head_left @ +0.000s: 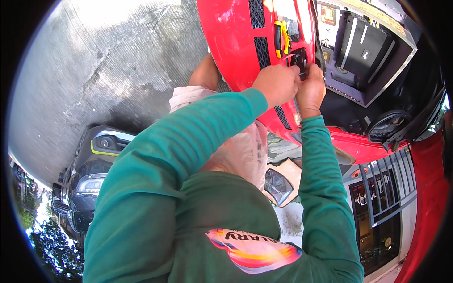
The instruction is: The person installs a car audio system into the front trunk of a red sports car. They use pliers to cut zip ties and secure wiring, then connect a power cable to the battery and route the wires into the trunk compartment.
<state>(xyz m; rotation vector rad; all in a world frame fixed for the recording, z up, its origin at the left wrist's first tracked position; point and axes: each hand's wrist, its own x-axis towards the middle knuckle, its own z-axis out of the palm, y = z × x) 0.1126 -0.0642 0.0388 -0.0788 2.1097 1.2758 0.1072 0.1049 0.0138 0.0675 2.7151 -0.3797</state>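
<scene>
Both my hands meet at the edge of a red car panel. The fingers of my left hand are bent and pressed together. Beside it, my right hand is closed too, its fingertips pinched close to the left ones. Whatever they grip is too small or hidden to name. Just beyond my fingertips is a glossy dark piece at the panel's edge. A hand tool with yellow and black handles, which looks like pliers, lies on the panel farther up.
Right of the panel is an open compartment holding a black finned box in a pale-edged frame. Black mesh strips run along the panel. A lamp unit lies on cardboard below. A dark car stands at left on concrete.
</scene>
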